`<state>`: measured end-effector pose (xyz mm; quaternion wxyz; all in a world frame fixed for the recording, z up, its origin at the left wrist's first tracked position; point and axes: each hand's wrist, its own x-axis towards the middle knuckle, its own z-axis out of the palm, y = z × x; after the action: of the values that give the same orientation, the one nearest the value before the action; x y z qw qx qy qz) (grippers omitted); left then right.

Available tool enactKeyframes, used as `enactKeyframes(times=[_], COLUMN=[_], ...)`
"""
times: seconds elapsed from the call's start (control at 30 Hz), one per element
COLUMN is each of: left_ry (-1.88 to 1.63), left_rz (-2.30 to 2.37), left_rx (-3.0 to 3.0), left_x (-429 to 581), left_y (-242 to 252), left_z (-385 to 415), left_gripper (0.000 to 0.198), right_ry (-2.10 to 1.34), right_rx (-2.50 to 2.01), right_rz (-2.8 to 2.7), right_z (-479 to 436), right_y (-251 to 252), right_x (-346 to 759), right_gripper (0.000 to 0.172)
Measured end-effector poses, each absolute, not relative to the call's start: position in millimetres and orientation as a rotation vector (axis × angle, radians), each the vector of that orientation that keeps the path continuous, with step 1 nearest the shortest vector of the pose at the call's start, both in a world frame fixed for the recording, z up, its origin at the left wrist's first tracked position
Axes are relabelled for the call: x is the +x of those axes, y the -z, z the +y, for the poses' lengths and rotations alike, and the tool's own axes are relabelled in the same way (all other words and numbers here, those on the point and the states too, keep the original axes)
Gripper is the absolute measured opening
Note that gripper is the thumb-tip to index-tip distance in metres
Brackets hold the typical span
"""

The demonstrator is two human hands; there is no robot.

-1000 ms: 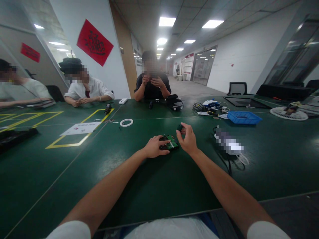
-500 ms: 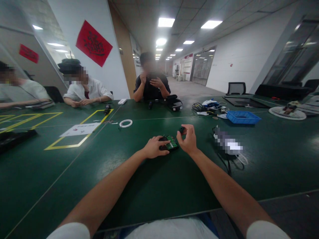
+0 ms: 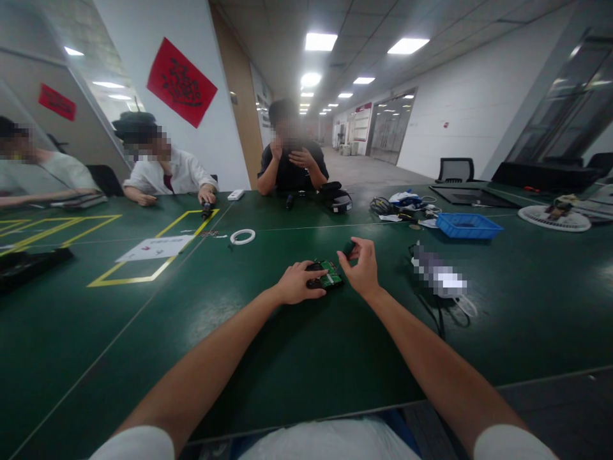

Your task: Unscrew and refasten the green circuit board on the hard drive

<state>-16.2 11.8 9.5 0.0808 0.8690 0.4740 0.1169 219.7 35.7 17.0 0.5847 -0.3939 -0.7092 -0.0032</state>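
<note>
My left hand [image 3: 301,283] lies over a small device with a green circuit board [image 3: 332,273], holding it down on the green table [image 3: 287,358]. The index finger stretches across the board, and the thumb lies along its near side. Much of the device's dark left part is under the fingers. Just to the right, my right hand [image 3: 362,267] is raised above the table. A small dark piece [image 3: 348,248] is pinched between its thumb and fingers, apart from the board. What kind of piece it is, I cannot make out.
To the right lie a blurred-out device [image 3: 438,271] with cables and a blue tray [image 3: 468,227]. Beyond are tangled cables [image 3: 407,201] and a white fan grille [image 3: 553,218]. A white ring [image 3: 242,237] and a paper sheet [image 3: 156,248] lie left. Several people sit across.
A co-worker at the far left has reached a hand out to a dark object on the yellow tape. My left hand stays put; the dark piece in my right hand has turned slightly.
</note>
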Motion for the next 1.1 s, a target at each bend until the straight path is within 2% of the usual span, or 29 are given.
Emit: enactKeyframes(times=[0.47, 0.73, 0.97, 1.03, 1.1], left_ry=[-0.342, -0.353, -0.508, -0.589, -0.664], left_rz=[1.425, 1.441, 1.543, 1.592, 1.611], left_rx=[2.546, 2.540, 2.495, 2.451, 2.380], left_x=[-16, -16, -8, -4, -4], left_y=[-12, -12, -6, -3, -3], left_z=[11, 11, 11, 15, 22], left_gripper=[0.070, 0.075, 0.098, 0.098, 0.090], right_ry=[-0.033, 0.037, 0.020, -0.015, -0.063], right_rx=[-0.961, -1.040, -1.228, -1.289, -1.356], right_rz=[-1.592, -1.580, -1.590, -1.611, -1.646], right_z=[39, 46, 58, 58, 56], right_y=[-16, -16, -8, -7, -7], right_x=[222, 235, 244, 245, 246], right_gripper=[0.051, 0.045, 0.036, 0.034, 0.034])
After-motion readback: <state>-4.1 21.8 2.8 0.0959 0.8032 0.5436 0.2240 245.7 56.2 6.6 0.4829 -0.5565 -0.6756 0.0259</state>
